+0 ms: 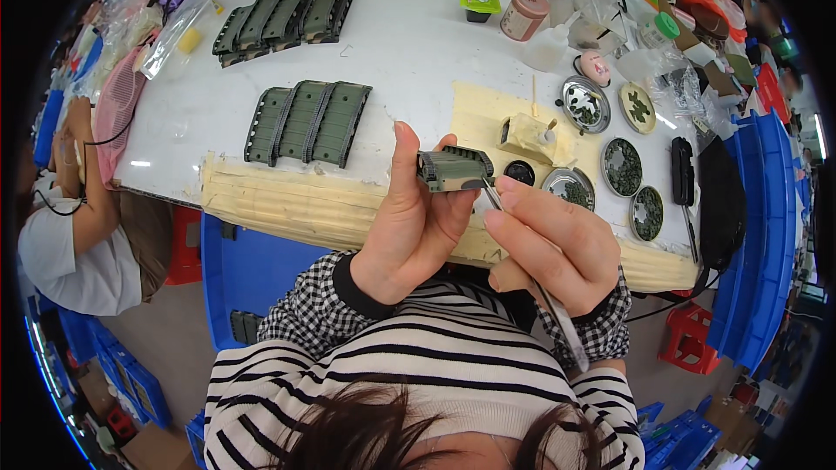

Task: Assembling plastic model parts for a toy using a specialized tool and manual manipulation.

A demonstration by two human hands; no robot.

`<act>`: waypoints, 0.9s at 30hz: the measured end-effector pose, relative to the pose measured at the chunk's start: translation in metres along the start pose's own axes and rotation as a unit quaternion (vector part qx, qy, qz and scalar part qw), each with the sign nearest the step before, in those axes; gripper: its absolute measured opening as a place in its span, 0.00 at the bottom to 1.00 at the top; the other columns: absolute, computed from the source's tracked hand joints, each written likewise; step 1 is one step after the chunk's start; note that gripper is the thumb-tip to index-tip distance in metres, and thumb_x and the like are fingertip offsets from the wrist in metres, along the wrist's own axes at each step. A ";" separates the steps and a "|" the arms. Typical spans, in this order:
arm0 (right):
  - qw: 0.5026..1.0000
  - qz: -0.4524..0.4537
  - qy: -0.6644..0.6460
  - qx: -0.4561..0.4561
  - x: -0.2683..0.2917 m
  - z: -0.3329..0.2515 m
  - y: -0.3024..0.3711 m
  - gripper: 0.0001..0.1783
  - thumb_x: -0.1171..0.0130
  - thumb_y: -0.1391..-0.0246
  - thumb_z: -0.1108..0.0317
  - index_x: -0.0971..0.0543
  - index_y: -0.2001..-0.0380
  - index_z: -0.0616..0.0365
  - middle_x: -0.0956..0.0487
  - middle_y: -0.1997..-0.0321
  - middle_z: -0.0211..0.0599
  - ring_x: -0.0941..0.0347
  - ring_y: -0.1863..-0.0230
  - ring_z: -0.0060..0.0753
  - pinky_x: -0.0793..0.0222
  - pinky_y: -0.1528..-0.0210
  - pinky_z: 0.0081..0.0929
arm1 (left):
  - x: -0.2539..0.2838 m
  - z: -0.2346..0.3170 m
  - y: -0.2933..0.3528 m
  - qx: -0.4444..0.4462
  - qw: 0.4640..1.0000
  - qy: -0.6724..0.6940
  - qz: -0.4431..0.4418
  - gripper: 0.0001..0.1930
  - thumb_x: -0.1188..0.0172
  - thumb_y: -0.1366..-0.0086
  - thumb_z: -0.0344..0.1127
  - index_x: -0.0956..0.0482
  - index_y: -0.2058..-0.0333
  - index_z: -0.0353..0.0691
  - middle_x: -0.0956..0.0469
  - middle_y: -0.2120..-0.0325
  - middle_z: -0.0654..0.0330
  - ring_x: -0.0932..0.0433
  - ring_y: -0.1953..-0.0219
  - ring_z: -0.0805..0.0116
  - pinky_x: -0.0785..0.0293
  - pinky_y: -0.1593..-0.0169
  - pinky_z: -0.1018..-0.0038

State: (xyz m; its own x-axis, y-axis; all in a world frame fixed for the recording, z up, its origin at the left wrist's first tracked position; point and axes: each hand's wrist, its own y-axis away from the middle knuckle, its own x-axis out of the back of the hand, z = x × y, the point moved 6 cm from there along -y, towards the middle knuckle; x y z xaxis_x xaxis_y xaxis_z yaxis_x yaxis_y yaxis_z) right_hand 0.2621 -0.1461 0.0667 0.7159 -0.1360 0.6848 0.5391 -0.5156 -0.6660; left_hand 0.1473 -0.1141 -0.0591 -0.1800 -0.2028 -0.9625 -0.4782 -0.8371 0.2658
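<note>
My left hand [402, 235] grips a small camouflage-painted model part [455, 171], green with brown and dark patches, between thumb and fingers above the table's near edge. Closed round metal tweezers [564, 331], my right hand [566, 248] brings their tips against the part's right end. Whether the tips pinch a tiny piece there is too small to tell. On the table to the left lie similar curved green parts in a near group [305, 122] and a far group [283, 22].
Round dishes of tiny green pieces stand at right, among them a metal dish [574, 87] and a cream dish [625, 107]. A tape-wrapped block [527, 141] sits near a black round cap [520, 172]. Padded tape [287, 200] lines the table edge. Another person's arm [91, 191] is at left.
</note>
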 end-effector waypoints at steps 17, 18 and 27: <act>0.960 0.129 -0.193 -0.156 -0.001 0.022 0.026 0.14 0.46 0.40 0.64 0.20 0.57 0.63 0.20 0.55 0.47 0.23 0.58 0.37 0.28 0.56 0.27 | -0.022 0.022 0.006 -0.179 0.942 -0.251 -0.129 0.38 0.43 0.36 0.53 0.55 0.35 0.52 0.28 0.51 0.47 0.26 0.46 0.59 0.24 0.46 0.63; 0.960 0.129 -0.190 -0.158 -0.001 0.021 0.025 0.13 0.45 0.41 0.66 0.20 0.57 0.63 0.20 0.55 0.47 0.23 0.59 0.37 0.28 0.56 0.27 | -0.022 0.021 0.006 -0.180 0.942 -0.254 -0.128 0.38 0.43 0.35 0.52 0.56 0.35 0.52 0.28 0.51 0.46 0.26 0.46 0.58 0.24 0.46 0.63; 0.960 0.122 -0.183 -0.175 -0.002 0.021 0.025 0.15 0.43 0.52 0.76 0.19 0.58 0.61 0.20 0.55 0.46 0.22 0.58 0.37 0.26 0.57 0.26 | -0.021 0.022 0.006 -0.174 0.943 -0.254 -0.127 0.38 0.43 0.35 0.51 0.57 0.35 0.53 0.28 0.51 0.45 0.25 0.47 0.58 0.23 0.47 0.63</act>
State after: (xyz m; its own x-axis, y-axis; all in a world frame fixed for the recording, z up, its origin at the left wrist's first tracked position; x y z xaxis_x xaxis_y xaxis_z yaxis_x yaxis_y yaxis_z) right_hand 0.2835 -0.1411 0.0428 0.9441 -0.0154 0.3292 0.2001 -0.7669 -0.6097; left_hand 0.1296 -0.1037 -0.0365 -0.5290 0.2215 -0.8192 -0.2665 -0.9599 -0.0875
